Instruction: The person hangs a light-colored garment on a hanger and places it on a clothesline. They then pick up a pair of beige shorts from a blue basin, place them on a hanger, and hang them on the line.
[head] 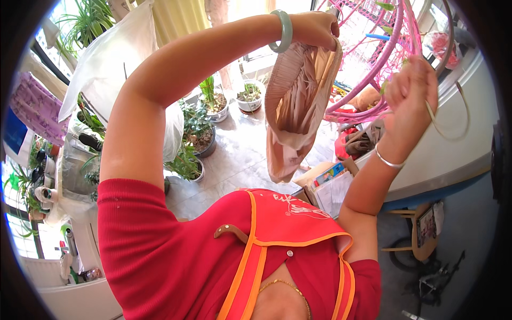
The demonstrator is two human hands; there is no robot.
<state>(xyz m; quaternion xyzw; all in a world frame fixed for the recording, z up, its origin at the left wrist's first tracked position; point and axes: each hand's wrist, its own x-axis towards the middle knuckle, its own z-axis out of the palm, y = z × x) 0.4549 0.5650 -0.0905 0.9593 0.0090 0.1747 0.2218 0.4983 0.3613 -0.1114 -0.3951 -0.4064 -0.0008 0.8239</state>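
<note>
My left hand (320, 30), with a jade-coloured bangle at the wrist, grips the upper edge of a beige garment (298, 104) with a gathered elastic edge. The garment hangs down in folds with its opening spread. To the right is my right hand (412, 88), raised, slightly blurred, with a silver bangle on the wrist. Its fingers are curled around a thin pale green strand (444, 135), a stem or a cord, which loops out to the right. Small green leaves show beside these fingers. What the palm holds is hidden.
Behind my right hand hangs a pink woven round frame (384, 64). Potted plants (204, 140) stand on the tiled floor at centre left. White plastic sheeting (108, 60) hangs at upper left. Below the garment is a cardboard box (310, 194) with papers; a white curved counter (440, 148) lies right.
</note>
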